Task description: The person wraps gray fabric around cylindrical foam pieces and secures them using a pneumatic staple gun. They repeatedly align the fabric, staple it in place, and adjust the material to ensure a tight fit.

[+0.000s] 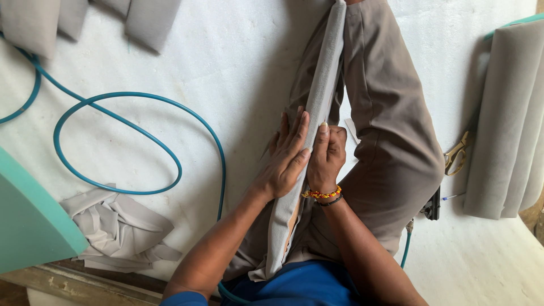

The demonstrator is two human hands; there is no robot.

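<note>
A long narrow panel covered in grey fabric [323,73] stands on edge between my legs, running away from me. My left hand [286,156] lies flat against its left face, fingers stretched up along the fabric. My right hand [327,154], with a beaded bracelet at the wrist, grips the panel's right side, thumb up on the edge. Loose grey fabric hangs from the panel near my lap. My brown-trousered leg [391,124] lies bent on the right.
A teal air hose [122,119] loops over the white floor at left. Crumpled grey fabric [119,226] lies beside a teal foam block [28,221]. Grey covered cushions [510,119] stack at right, with scissors [455,154] and a black tool [433,205] beside my knee.
</note>
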